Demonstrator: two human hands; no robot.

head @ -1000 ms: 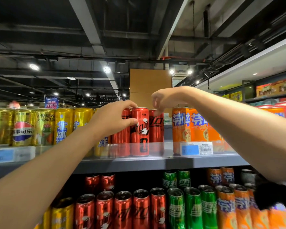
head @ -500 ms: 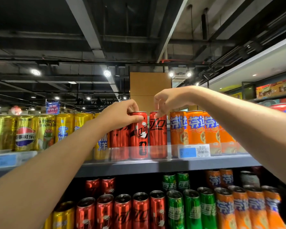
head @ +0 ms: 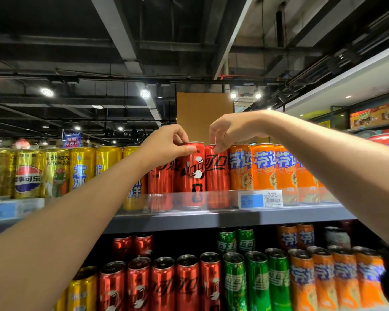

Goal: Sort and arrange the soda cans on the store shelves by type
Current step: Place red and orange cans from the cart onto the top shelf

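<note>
Red slim cans, top shelf (head: 211, 217), centre of view — two under adjustment. Left hand (head: 166, 145) pinches the rim of the front red can (head: 192, 173), thumb on its near face, fingers curled over the top. Right hand (head: 230, 131) pinches the top edge of the neighbouring red can (head: 216, 169), just to the right and touching the first orange can.

Handling note, as a judgement: turn each can by the rim so the logo faces out, keep the base flat on the shelf, and press the pair snug between the red can at left (head: 161, 178) and the orange row (head: 265, 169); tall narrow cans tip easily, so push low rather than at the lid.

Labels read:
- Gold cans (head: 27, 173), far left — Pepsi roundel with Chinese script; others carry blue Chinese characters.
- Red cans — Coca-Cola Chinese script in black and white, likely the zero-sugar sort.
- Orange cans — blue Chinese Fanta lettering.
- Price tag (head: 259, 199) under the orange row — "2.70" on blue, with barcode.
- Lower shelf: red, green (head: 257, 281) and orange cans in grouped blocks, one gold can at the left end.
</note>
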